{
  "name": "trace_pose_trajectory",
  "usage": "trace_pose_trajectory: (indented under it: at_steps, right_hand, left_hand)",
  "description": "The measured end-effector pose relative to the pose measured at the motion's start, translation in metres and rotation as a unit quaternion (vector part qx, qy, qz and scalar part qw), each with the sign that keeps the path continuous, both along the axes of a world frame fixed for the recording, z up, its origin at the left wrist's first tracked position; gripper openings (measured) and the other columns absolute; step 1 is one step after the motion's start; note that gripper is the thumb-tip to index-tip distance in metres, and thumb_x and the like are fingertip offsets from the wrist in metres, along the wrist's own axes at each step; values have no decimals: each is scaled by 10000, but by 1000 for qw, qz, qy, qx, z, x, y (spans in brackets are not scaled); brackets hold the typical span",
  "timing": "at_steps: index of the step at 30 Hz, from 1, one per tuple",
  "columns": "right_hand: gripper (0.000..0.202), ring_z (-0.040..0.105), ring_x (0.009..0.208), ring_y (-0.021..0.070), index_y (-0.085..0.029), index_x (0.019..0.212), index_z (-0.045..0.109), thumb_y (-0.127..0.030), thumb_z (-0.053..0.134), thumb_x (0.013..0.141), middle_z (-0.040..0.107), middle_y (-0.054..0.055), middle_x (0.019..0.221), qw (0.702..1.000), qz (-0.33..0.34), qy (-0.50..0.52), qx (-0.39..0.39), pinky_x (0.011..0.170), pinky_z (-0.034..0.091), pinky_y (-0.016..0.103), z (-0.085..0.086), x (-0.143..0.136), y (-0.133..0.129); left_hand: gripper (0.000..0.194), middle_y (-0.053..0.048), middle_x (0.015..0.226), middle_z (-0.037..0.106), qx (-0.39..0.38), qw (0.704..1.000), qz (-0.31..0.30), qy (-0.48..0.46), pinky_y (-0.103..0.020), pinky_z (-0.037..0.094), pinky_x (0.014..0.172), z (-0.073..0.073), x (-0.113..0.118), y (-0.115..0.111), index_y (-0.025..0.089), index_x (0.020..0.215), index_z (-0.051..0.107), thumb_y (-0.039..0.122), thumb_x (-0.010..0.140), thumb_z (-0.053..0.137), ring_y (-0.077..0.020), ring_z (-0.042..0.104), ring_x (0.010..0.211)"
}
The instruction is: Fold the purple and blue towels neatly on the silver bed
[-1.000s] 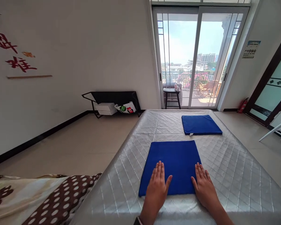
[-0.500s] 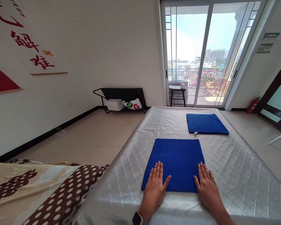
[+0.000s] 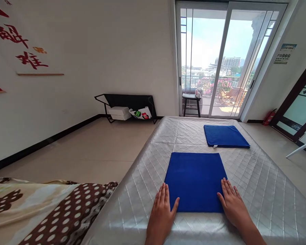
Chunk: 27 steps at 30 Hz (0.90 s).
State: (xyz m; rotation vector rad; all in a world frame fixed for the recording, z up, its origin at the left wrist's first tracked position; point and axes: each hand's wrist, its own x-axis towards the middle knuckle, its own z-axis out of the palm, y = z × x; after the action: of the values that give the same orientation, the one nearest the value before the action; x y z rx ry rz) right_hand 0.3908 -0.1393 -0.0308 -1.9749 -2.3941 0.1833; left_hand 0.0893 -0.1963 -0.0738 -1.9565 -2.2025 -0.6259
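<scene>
A flat blue square of folded cloth point(image 3: 196, 182) lies on the silver quilted mattress point(image 3: 137, 204) in front of me. At its near left corner rests my left hand point(image 3: 162, 212), palm down, fingers stretched and thumb apart. My right hand point(image 3: 233, 204) lies flat across the cloth's right edge near the other front corner, its thumb on the blue and its fingers reaching past onto the mattress. Neither hand grips anything. Farther back sits a second folded blue cloth point(image 3: 226, 136), with a small white tag at its near edge.
A patterned brown and cream blanket point(image 3: 66, 211) lies at the lower left. By the far wall stands a black rack point(image 3: 129, 102) with a white box point(image 3: 119, 112). Past the mattress are a dark stool point(image 3: 191, 98) and sliding glass doors point(image 3: 219, 61). A fire extinguisher point(image 3: 269, 116) stands at right.
My left hand has slid left and toward me, to the cloth's edge. The right hand has shifted slightly right. The near cloth's left side now looks straighter and narrower; the view has turned a little.
</scene>
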Motion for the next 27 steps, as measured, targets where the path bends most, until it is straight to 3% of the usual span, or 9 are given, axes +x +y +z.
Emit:
trace_pose_trajectory:
  at_steps: [6, 11, 14, 17, 19, 21, 23, 27]
  right_hand:
    - [650, 214, 1517, 234, -77, 1565, 296, -436, 195, 1032, 288, 136, 1621, 1000, 10, -3, 21, 1234, 187, 451, 24, -12, 43]
    - [657, 208, 1518, 227, -70, 1571, 271, -439, 215, 1031, 244, 129, 1636, 1000, -11, 12, 11, 1232, 192, 432, 11, -23, 61]
    - [660, 200, 1521, 225, -78, 1574, 271, -448, 225, 1028, 237, 121, 1639, 999, -15, 26, 16, 1231, 192, 427, -1, -23, 60]
    - [652, 193, 1523, 227, -79, 1571, 283, -436, 234, 1027, 245, 124, 1638, 999, -9, 32, 29, 1231, 185, 427, -4, -22, 58]
    - [641, 197, 1522, 226, -78, 1566, 297, -420, 233, 1028, 254, 127, 1635, 999, -5, 31, 31, 1228, 188, 424, -3, -22, 58]
    - [633, 198, 1522, 225, -70, 1564, 300, -399, 230, 1027, 257, 131, 1632, 999, -2, 30, 27, 1228, 189, 422, -3, -22, 57]
    - [635, 195, 1522, 224, -67, 1567, 289, -397, 230, 1026, 251, 131, 1633, 999, -6, 35, 24, 1229, 186, 421, -2, -22, 57]
    - [665, 196, 1522, 228, -92, 1581, 256, -455, 239, 1024, 227, 112, 1640, 998, -21, 52, 16, 1232, 181, 417, -2, -23, 58]
  left_hand:
    - [774, -188, 1514, 492, 4, 1000, 6, 0, -495, 461, 1115, 5, -1, -1, 87, 1553, 303, 602, 978, 356, -308, 483, 1384]
    - [684, -184, 1472, 541, 20, 1000, 4, 22, -494, 495, 1083, 10, 1, 3, 89, 1477, 454, 559, 993, 346, -313, 522, 1352]
    - [591, -173, 1440, 576, 17, 997, -63, 39, -480, 502, 1078, 30, 30, 23, 97, 1404, 545, 480, 1018, 313, -294, 553, 1324]
    - [560, -151, 1460, 562, -4, 980, -194, 42, -442, 460, 1123, 54, 77, 59, 114, 1403, 546, 456, 1026, 313, -256, 521, 1359]
    - [575, -146, 1498, 520, -22, 965, -259, 39, -424, 416, 1158, 62, 106, 84, 109, 1429, 514, 461, 1033, 291, -241, 458, 1410]
    - [606, -144, 1530, 478, -45, 957, -285, 39, -415, 381, 1180, 61, 123, 105, 98, 1453, 482, 476, 1039, 251, -234, 406, 1444]
    - [633, -136, 1552, 447, -58, 956, -284, 42, -417, 354, 1196, 53, 127, 117, 103, 1477, 449, 500, 1039, 225, -229, 373, 1463]
    - [681, -121, 1574, 419, -52, 964, -255, 50, -436, 323, 1211, 32, 99, 122, 136, 1513, 401, 572, 1021, 225, -230, 339, 1481]
